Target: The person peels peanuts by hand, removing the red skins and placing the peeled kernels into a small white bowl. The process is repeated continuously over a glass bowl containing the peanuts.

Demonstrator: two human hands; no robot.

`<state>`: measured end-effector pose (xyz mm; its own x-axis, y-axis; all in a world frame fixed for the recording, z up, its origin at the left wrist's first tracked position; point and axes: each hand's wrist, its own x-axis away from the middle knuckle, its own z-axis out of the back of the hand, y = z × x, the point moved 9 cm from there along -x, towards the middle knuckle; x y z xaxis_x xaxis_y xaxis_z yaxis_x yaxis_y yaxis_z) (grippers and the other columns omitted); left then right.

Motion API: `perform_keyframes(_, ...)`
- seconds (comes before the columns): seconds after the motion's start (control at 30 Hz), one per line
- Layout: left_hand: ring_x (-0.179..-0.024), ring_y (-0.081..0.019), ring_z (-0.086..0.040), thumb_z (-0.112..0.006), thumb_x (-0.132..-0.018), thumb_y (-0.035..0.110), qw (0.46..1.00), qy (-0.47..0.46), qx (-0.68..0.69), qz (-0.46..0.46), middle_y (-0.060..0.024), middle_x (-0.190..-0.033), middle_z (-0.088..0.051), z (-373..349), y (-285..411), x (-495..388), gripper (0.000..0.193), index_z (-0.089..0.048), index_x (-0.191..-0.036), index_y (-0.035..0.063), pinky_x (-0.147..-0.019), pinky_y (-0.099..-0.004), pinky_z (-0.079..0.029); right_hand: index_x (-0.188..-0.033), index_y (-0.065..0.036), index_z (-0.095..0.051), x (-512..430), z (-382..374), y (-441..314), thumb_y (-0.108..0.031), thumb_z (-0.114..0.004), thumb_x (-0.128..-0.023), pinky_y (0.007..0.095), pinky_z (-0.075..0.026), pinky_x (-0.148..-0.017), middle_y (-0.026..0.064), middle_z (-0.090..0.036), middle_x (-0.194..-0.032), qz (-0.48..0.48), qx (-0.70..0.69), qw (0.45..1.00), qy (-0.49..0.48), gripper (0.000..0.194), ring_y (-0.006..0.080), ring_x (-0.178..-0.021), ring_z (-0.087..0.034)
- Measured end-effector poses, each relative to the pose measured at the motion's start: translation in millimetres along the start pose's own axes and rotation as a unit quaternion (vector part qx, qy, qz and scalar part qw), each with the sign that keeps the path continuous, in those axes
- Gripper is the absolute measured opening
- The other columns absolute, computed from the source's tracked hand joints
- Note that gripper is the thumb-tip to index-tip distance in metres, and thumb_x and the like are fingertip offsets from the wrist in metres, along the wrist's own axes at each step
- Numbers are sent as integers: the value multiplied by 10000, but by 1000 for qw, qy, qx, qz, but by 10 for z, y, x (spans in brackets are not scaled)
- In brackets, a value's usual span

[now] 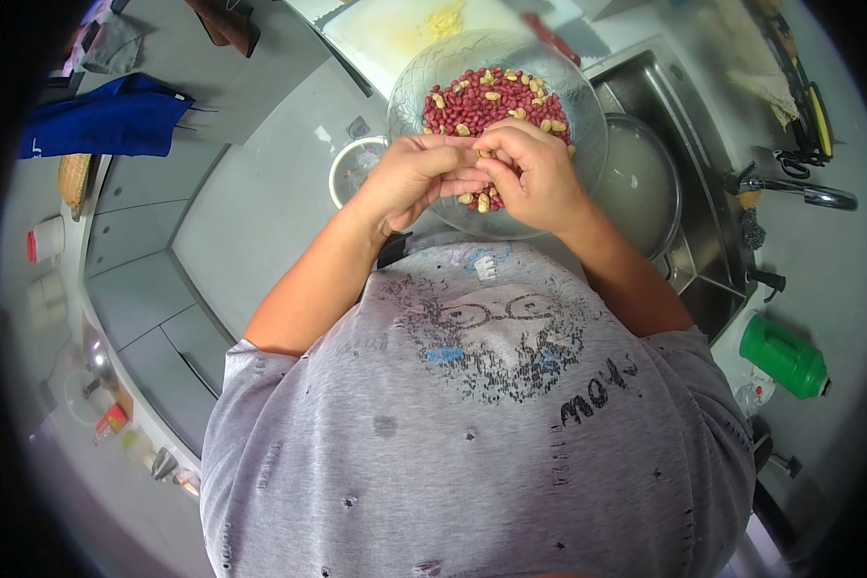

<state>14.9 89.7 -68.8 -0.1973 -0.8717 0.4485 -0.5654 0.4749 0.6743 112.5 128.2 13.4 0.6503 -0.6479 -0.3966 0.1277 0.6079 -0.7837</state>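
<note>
Both hands meet above the near part of a wide clear glass bowl. The bowl holds many red-skinned peanut kernels and several tan unshelled peanuts. A tan peanut shell sits between the thumb and bent fingers of my right hand. My left hand comes from the left with its palm partly turned up and its fingertips against the right fingers at the shell. Whether the left fingers also grip something is hidden.
Behind the bowl lie a white cutting board with chopped yellow food and a red-handled tool. A white bin stands left. At right, a basin of cloudy water sits at the steel sink, near a faucet.
</note>
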Motion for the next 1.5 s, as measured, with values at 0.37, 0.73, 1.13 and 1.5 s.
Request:
perform_keyframes(0.37,-870,-216,-668,-512,-872,27,1000,-11,-4,10,-204,-1013,-642,-6,-22,8,300,-551,-1117,-142,-819,-293,-561,-827,-11,-570,-2,-3,-19,-11,-632,-750,368,-468,-591,126,-575,-751,6,-3,1000,-12,99,306,-667,-581)
perform_keyframes(0.73,-855,-208,-667,-569,-851,38,994,31,-107,17,-159,-994,-654,91,-208,-54,291,-582,-1107,-100,-801,-306,-566,-810,13,-671,22,-104,28,-66,-651,-718,364,-506,-647,150,-645,-779,-23,14,991,-128,123,298,-707,-630)
perform_keyframes(1.13,-498,-69,-550,-621,-738,145,964,105,-231,73,-54,-658,-634,187,-254,-75,142,-696,-764,27,-356,-204,-373,-677,11,-618,46,-214,156,-112,-634,-656,416,-503,-613,170,-608,-666,-73,115,985,-104,126,339,-652,-614)
perform_keyframes(1.5,-869,-215,-649,-534,-846,39,991,114,-52,42,-136,-939,-638,187,-232,-227,164,-604,-962,-53,-817,-303,-552,-813,14,-650,135,-182,769,-44,-631,-757,288,-498,-547,121,-647,-651,-241,-124,962,-15,83,169,-634,-656)
